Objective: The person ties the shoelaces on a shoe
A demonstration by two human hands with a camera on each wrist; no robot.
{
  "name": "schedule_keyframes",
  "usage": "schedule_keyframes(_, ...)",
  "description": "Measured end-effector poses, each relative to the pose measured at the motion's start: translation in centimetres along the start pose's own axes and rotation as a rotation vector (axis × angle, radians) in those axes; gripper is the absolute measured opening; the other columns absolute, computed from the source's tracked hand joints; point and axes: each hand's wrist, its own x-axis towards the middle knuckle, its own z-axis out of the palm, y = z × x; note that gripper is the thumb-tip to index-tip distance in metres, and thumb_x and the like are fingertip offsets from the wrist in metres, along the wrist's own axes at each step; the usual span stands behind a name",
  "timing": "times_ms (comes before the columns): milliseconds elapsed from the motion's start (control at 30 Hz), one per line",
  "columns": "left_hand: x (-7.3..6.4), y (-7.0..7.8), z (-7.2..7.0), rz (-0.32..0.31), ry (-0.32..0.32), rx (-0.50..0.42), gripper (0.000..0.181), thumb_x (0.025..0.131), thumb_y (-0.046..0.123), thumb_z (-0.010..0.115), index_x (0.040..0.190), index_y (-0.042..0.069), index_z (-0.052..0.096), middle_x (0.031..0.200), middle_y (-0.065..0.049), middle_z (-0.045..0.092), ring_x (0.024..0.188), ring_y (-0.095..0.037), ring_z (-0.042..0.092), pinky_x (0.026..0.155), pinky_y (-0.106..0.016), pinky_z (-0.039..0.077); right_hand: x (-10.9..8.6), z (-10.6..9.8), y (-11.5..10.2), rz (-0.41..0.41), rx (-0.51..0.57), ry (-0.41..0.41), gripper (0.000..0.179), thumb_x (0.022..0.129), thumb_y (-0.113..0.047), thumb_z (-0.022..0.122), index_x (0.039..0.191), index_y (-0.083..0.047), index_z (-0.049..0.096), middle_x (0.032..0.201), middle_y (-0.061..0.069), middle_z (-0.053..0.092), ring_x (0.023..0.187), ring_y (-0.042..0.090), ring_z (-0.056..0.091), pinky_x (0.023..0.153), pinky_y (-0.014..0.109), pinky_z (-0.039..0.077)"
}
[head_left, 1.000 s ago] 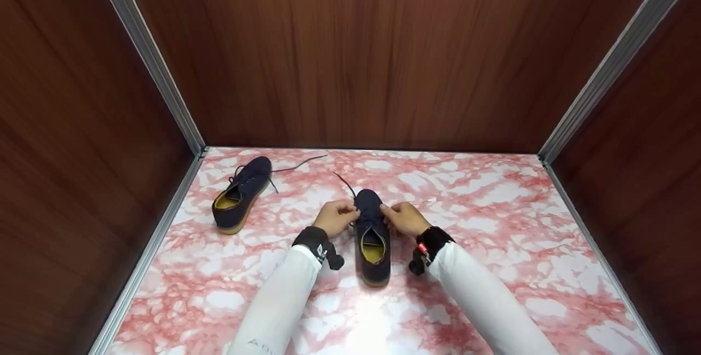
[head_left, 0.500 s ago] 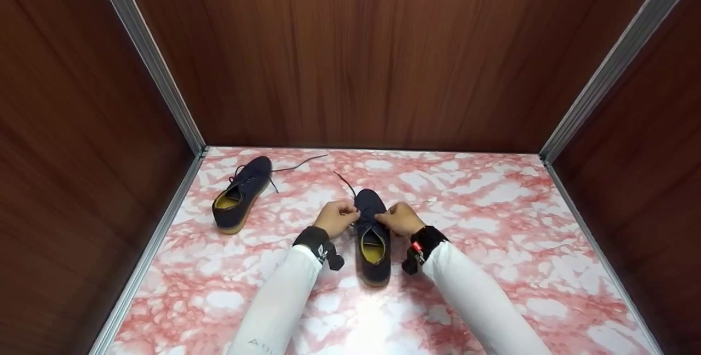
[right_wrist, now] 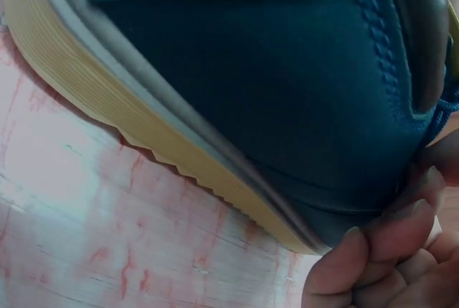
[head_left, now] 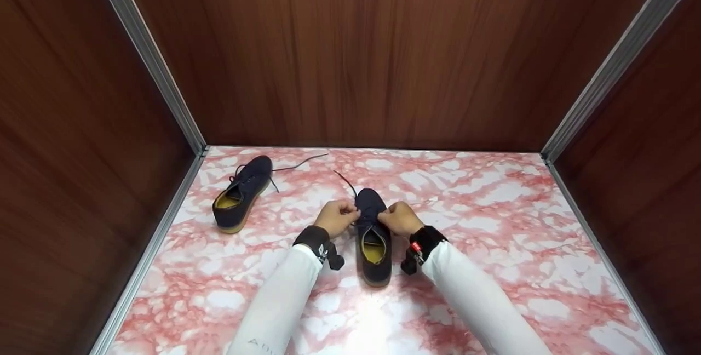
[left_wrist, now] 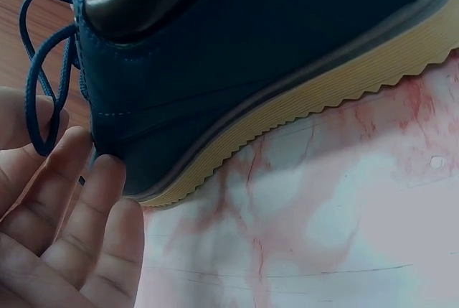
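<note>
A dark navy lace-up shoe [head_left: 374, 267] with a yellow lining stands upright on the floor, toe pointing away. My left hand [head_left: 335, 217] is at its left side, thumb and forefinger pinching the shoelace [left_wrist: 29, 42], which makes loops above the lacing in the left wrist view. The other left fingers reach along the shoe's side. On the opposite side my right hand [head_left: 402, 219] has thumb and forefinger drawn together over the lacing, its remaining fingers curled against the upper in the right wrist view. The bit of lace between the right fingertips is hidden.
A matching navy shoe [head_left: 230, 217] stands at the back left, its loose lace [head_left: 298, 165] trailing rightward. Underneath is a red-and-white marbled surface [head_left: 504, 284]. Brown wood-look panels [head_left: 350, 53] with grey metal corner strips enclose the back and sides.
My right hand has shifted slightly left and closer to me, from the shoe's side onto the lacing. The left hand and both shoes have stayed put.
</note>
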Motion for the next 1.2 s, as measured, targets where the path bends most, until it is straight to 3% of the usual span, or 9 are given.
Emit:
schedule_keyframes(133, 0.0, 0.0, -0.1, 0.002, 0.010, 0.000, 0.013, 0.096, 0.014, 0.072, 0.094, 0.001, 0.075, 0.087, -0.006, 0.075, 0.069, -0.004, 0.059, 0.069, -0.020, 0.052, 0.0, -0.2, -0.3, -0.029, 0.043, 0.056, 0.030, 0.089, -0.016, 0.060, 0.060, -0.017, 0.055, 0.058, -0.008, 0.048, 0.055, 0.010, 0.047, 0.052, 0.021, 0.037)
schedule_keyframes(300, 0.0, 0.0, -0.2, -0.001, 0.011, -0.015, 0.013, 0.096, 0.014, 0.072, 0.091, 0.002, 0.073, 0.084, -0.003, 0.074, 0.069, -0.004, 0.059, 0.068, -0.020, 0.051, -0.1, -1.1, -1.2, -0.070, 0.207, 0.097, 0.019, 0.094, -0.011, 0.057, 0.076, -0.011, 0.062, 0.072, 0.000, 0.063, 0.064, 0.013, 0.059, 0.058, 0.020, 0.046)
schedule_keyframes(467, 0.0, 0.0, -0.3, -0.013, 0.008, -0.029, 0.014, 0.096, 0.014, 0.072, 0.090, 0.002, 0.072, 0.081, 0.000, 0.072, 0.066, -0.004, 0.058, 0.066, -0.019, 0.050, 0.0, -2.0, -2.0, -0.108, 0.328, 0.088, 0.017, 0.099, -0.008, 0.050, 0.085, -0.005, 0.060, 0.084, 0.011, 0.072, 0.063, 0.012, 0.063, 0.061, 0.019, 0.052)
schedule_keyframes(733, 0.0, 0.0, -0.2, -0.010, 0.012, -0.029, 0.015, 0.096, 0.013, 0.072, 0.087, 0.002, 0.071, 0.077, 0.006, 0.065, 0.067, -0.004, 0.056, 0.066, -0.018, 0.047, -0.1, -2.8, -3.3, -0.100, 0.487, 0.053, 0.014, 0.105, -0.007, 0.037, 0.102, -0.003, 0.051, 0.107, 0.029, 0.076, 0.055, 0.008, 0.065, 0.058, 0.023, 0.058)
schedule_keyframes(833, 0.1, 0.1, -0.2, -0.010, 0.014, -0.017, 0.015, 0.096, 0.013, 0.072, 0.086, 0.002, 0.071, 0.076, 0.006, 0.064, 0.067, -0.003, 0.056, 0.066, -0.018, 0.047, -0.1, -2.9, -3.6, -0.116, 0.545, 0.033, 0.014, 0.105, -0.006, 0.031, 0.107, -0.003, 0.045, 0.104, 0.029, 0.077, 0.057, 0.009, 0.070, 0.060, 0.027, 0.061)
schedule_keyframes(933, 0.2, 0.1, -0.1, -0.009, 0.012, -0.003, 0.015, 0.096, 0.014, 0.072, 0.086, 0.003, 0.071, 0.076, 0.007, 0.063, 0.066, -0.003, 0.056, 0.067, -0.018, 0.047, -0.2, -3.0, -4.1, -0.132, 0.588, 0.027, 0.013, 0.107, -0.007, 0.030, 0.106, -0.004, 0.043, 0.091, 0.020, 0.079, 0.061, 0.012, 0.072, 0.061, 0.028, 0.061)
schedule_keyframes(1067, 0.1, 0.2, -0.1, -0.002, 0.016, 0.002, 0.016, 0.096, 0.014, 0.072, 0.084, 0.004, 0.070, 0.076, 0.008, 0.061, 0.068, -0.004, 0.056, 0.069, -0.019, 0.048, -0.4, -3.4, -4.7, -0.168, 0.621, 0.031, 0.013, 0.110, -0.010, 0.034, 0.104, -0.007, 0.045, 0.080, 0.008, 0.074, 0.060, 0.011, 0.068, 0.063, 0.028, 0.062)
schedule_keyframes(1200, 0.0, 0.3, -0.2, -0.014, 0.017, -0.001, 0.017, 0.096, 0.016, 0.072, 0.081, 0.008, 0.068, 0.072, 0.011, 0.059, 0.066, -0.003, 0.056, 0.069, -0.020, 0.047, -0.9, -4.0, -5.6, -0.200, 0.652, 0.022, 0.010, 0.109, -0.010, 0.042, 0.105, -0.005, 0.049, 0.081, 0.009, 0.070, 0.062, 0.012, 0.066, 0.068, 0.028, 0.062)
